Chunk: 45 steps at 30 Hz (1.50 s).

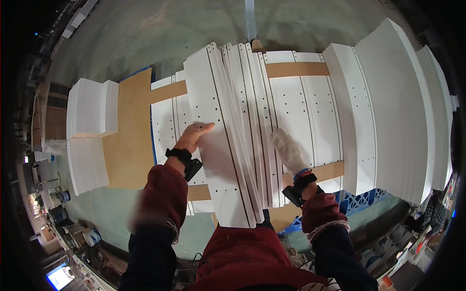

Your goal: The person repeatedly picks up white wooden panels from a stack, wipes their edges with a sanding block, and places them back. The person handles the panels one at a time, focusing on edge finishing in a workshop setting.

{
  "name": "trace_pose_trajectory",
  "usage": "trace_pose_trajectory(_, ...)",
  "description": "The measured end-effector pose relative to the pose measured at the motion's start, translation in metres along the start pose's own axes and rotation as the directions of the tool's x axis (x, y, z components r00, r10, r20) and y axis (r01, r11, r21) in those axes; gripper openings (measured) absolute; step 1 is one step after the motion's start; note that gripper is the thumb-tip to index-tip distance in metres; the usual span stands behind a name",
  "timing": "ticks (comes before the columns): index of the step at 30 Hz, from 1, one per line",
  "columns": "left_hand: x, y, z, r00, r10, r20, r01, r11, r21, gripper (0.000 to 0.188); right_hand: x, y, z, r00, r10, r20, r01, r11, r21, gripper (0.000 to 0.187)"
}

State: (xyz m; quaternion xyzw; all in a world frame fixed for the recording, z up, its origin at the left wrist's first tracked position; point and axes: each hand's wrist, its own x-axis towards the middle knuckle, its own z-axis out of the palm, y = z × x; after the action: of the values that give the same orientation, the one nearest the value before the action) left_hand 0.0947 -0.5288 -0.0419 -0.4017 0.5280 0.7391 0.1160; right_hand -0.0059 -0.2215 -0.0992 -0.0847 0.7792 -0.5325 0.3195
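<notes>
A bunch of long white panels (221,145) with dark drilled holes and grooved edges stands slightly fanned in front of me. My left hand (191,137), bare, grips the bunch at its left edge, the thumb over the front panel's face and the fingers hidden behind it. On the other side, my right hand (287,149) in a pale knit glove presses against the bunch's right edge, its fingers together. Both wrists carry black strapped devices. Under the bunch lie more drilled white panels (318,111), crossed by brown cardboard strips (297,69).
Tall stacks of white boards (395,111) rise on the right. On the left, smaller white stacks (86,109) stand beside a brown sheet (128,131). A blue plastic pallet (361,201) shows below the right stacks. A lit screen (60,276) is at lower left.
</notes>
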Motion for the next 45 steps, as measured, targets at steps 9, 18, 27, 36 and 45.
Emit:
trace_pose_trajectory(9, -0.007, -0.001, 0.012, 0.998, 0.057, 0.037, -0.059, 0.997, 0.044, 0.023, -0.008, -0.013, -0.009, 0.998, -0.027, 0.064, 0.028, 1.000, -0.012, 0.076)
trace_pose_trajectory(18, -0.017, 0.013, 0.028, 0.992, 0.124, 0.018, -0.125, 0.990, 0.072, 0.023, -0.018, -0.071, 0.005, 0.962, -0.016, 0.273, 0.061, 0.986, -0.157, 0.108)
trace_pose_trajectory(27, -0.015, 0.033, 0.082, 0.980, 0.183, 0.078, -0.198, 0.923, 0.331, 0.028, -0.016, -0.068, -0.005, 0.958, 0.091, 0.270, -0.071, 0.994, -0.086, 0.118)
trace_pose_trajectory(36, -0.034, -0.042, 0.064, 0.997, 0.083, 0.000, -0.082, 0.986, 0.146, 0.070, -0.017, -0.058, -0.015, 0.978, 0.041, 0.206, -0.040, 0.999, -0.007, 0.102)
trace_pose_trajectory(45, -0.048, -0.049, 0.098, 0.964, -0.081, 0.253, 0.142, 0.963, -0.231, 0.071, -0.016, -0.018, -0.012, 0.956, -0.117, 0.268, 0.020, 0.941, 0.337, 0.085)
